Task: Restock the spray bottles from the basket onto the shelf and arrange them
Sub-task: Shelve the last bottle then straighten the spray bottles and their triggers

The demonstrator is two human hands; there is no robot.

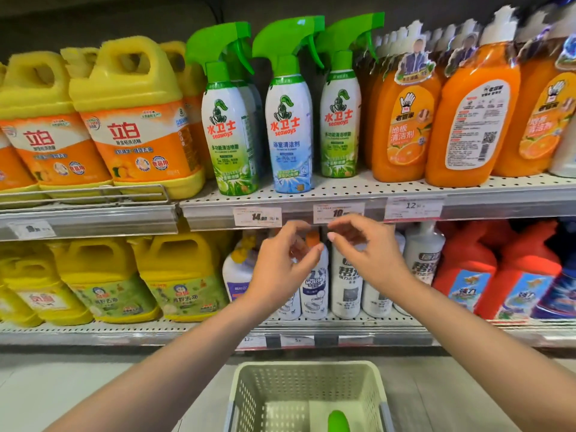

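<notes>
Yellow detergent jugs (137, 120) upper left; orange floor-cleaner bottles (402, 120) upper right. Below: more yellow jugs (184, 275), white bottles (346, 282), red bottles (467, 269). Price tags (257, 216) on rail.

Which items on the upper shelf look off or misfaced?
Two things. An orange bottle on the right faces backwards, its back label and QR code showing, while its neighbours show front labels. Among the three front spray bottles, the middle one has a blue label between two green-labelled ones. No spills or damage visible.
</notes>
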